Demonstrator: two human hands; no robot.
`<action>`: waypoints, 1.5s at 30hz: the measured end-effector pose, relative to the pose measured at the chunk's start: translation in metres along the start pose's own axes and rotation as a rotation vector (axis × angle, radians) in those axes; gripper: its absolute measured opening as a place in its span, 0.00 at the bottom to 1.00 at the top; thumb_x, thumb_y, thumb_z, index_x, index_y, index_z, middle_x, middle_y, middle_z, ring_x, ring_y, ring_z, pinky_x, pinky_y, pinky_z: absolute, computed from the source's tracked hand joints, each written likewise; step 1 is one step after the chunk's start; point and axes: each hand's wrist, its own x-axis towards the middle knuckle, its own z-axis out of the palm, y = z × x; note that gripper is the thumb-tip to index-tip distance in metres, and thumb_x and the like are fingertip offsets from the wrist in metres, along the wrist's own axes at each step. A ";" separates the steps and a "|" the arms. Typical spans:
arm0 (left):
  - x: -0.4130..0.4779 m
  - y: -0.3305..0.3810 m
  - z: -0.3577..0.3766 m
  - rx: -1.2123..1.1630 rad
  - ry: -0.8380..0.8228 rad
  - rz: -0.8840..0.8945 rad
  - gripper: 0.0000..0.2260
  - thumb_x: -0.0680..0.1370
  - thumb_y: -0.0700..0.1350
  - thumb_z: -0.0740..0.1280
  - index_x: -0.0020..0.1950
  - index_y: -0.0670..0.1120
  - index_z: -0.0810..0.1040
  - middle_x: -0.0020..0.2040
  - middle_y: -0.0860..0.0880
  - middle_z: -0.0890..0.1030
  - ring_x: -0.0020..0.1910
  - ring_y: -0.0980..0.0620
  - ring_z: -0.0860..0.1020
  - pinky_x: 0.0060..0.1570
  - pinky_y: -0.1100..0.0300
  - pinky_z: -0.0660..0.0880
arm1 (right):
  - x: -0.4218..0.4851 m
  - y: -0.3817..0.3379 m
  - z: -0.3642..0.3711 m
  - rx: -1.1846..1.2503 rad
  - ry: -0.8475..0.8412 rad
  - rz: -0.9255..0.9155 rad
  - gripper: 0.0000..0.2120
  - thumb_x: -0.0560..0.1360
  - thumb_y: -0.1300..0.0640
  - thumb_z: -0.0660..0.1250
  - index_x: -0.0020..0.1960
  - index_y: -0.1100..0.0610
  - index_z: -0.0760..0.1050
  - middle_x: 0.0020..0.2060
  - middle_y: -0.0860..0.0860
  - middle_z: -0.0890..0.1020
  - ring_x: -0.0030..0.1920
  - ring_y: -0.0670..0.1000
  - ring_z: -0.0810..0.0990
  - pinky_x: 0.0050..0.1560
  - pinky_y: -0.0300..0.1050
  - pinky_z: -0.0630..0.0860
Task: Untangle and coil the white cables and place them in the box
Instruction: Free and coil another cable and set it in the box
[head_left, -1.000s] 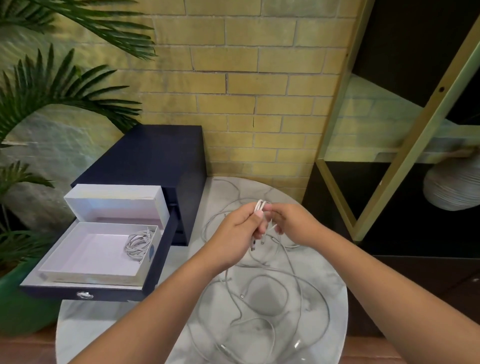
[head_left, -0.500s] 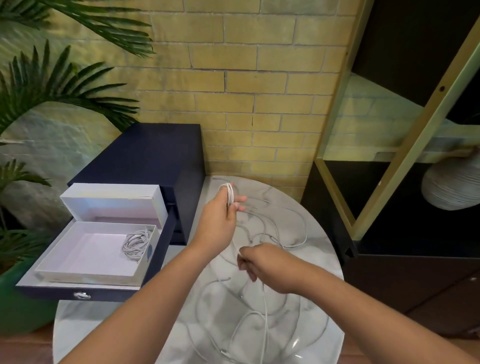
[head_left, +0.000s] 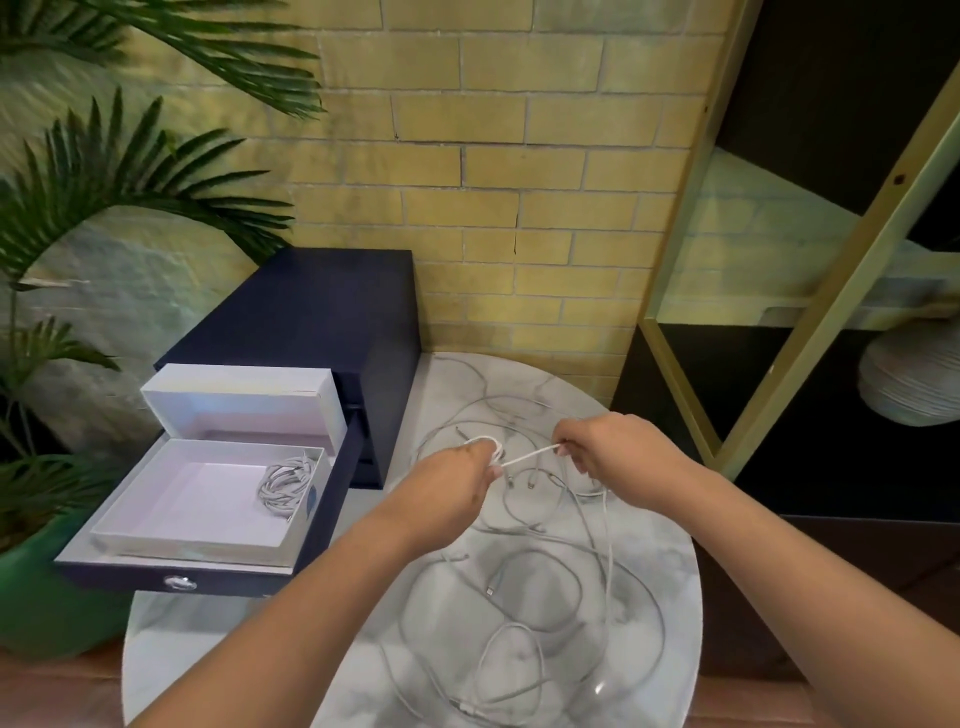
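Note:
My left hand (head_left: 457, 475) grips a small coil of white cable (head_left: 488, 446) above the round marble table (head_left: 670, 587). My right hand (head_left: 608, 449) pinches the same cable a short way to the right, and the strand (head_left: 527, 457) runs taut between the two hands. From my right hand the cable hangs down to the table. Several loose white cables (head_left: 540, 597) lie tangled across the tabletop below both hands. The open white box (head_left: 171, 525) sits on a pulled-out drawer at the left, with one coiled white cable (head_left: 285, 486) inside near its right wall.
A dark blue drawer cabinet (head_left: 311, 322) stands behind the box, its open drawer (head_left: 130, 577) jutting over the table's left edge. Palm leaves (head_left: 119, 176) in a green pot (head_left: 47, 597) fill the left. A dark shelf with a gold frame (head_left: 810, 332) stands right.
My right hand rose from low over the table to level with my left hand and drew the cable taut. My left hand came down and toward me with the coil.

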 end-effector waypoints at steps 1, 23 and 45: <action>0.000 0.002 -0.001 -0.004 0.000 -0.001 0.11 0.83 0.49 0.54 0.45 0.46 0.66 0.33 0.52 0.71 0.31 0.52 0.69 0.28 0.57 0.61 | -0.001 0.000 0.001 -0.008 0.015 -0.003 0.06 0.79 0.59 0.59 0.55 0.51 0.70 0.41 0.46 0.79 0.39 0.49 0.77 0.43 0.50 0.77; -0.001 0.041 0.004 -0.546 -0.016 -0.188 0.10 0.80 0.49 0.62 0.40 0.53 0.78 0.31 0.52 0.68 0.29 0.54 0.65 0.31 0.60 0.63 | 0.003 0.029 0.020 0.014 0.034 -0.011 0.05 0.76 0.63 0.67 0.49 0.55 0.78 0.45 0.48 0.76 0.45 0.50 0.74 0.44 0.42 0.72; -0.009 0.034 -0.022 -0.961 -0.007 -0.229 0.12 0.82 0.45 0.60 0.43 0.46 0.79 0.28 0.53 0.66 0.28 0.55 0.63 0.32 0.61 0.63 | 0.011 0.014 0.038 0.310 0.280 0.199 0.06 0.76 0.64 0.65 0.50 0.61 0.80 0.46 0.53 0.81 0.47 0.51 0.77 0.48 0.44 0.74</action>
